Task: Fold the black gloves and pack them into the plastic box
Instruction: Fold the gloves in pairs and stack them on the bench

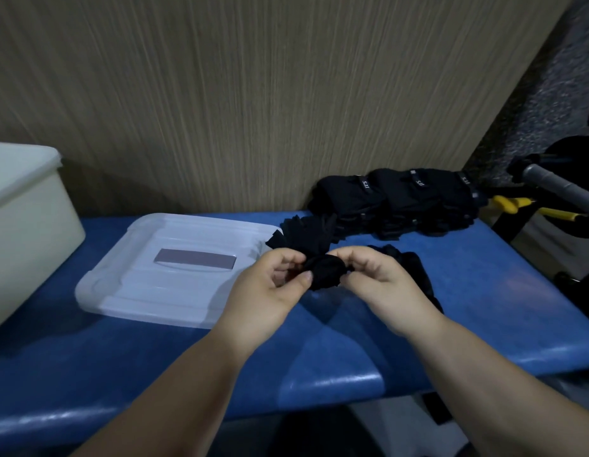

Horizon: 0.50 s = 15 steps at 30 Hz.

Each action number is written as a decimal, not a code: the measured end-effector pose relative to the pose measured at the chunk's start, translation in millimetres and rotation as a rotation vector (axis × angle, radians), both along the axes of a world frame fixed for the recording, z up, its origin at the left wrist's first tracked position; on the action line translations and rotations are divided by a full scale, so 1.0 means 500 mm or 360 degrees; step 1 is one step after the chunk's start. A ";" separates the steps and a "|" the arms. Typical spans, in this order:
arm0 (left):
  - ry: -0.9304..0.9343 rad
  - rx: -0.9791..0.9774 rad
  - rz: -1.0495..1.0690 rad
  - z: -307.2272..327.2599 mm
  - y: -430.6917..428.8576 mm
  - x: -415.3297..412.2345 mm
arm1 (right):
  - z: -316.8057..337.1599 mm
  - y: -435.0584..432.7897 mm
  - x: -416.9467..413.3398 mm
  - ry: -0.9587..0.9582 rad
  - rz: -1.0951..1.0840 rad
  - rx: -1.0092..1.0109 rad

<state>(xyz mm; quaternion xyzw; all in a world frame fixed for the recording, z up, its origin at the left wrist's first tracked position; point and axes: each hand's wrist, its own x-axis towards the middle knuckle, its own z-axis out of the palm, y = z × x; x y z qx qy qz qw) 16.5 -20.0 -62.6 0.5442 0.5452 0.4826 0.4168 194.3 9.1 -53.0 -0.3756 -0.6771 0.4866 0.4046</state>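
Observation:
Both hands hold one bunched black glove (324, 270) just above the blue bench (484, 291). My left hand (270, 291) pinches its left side and my right hand (385, 285) grips its right side. More black gloves (312, 230) spread loose behind it, and another dark one (418, 272) lies under my right wrist. A stack of folded black gloves (398, 199) with small labels rests against the wall at the back right. The white plastic box (26, 225) stands at the far left. Its clear lid (161, 291) lies flat on the bench next to it.
A wood-grain wall panel (253, 94) rises right behind the bench. Off the bench's right end stand a grey bar (556, 188) and yellow-handled tools (513, 203). The bench's front edge curves down close to my forearms.

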 end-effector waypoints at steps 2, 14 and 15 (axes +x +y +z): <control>0.0010 0.0006 -0.0064 0.002 -0.003 -0.001 | -0.001 -0.001 -0.001 -0.0032 -0.0023 0.0029; 0.0451 0.0276 0.0301 -0.001 -0.001 -0.002 | -0.009 -0.014 -0.026 -0.0497 -0.0517 0.0424; 0.0518 0.0292 0.0320 0.000 -0.001 -0.002 | -0.009 -0.014 -0.026 -0.0560 -0.0581 0.0472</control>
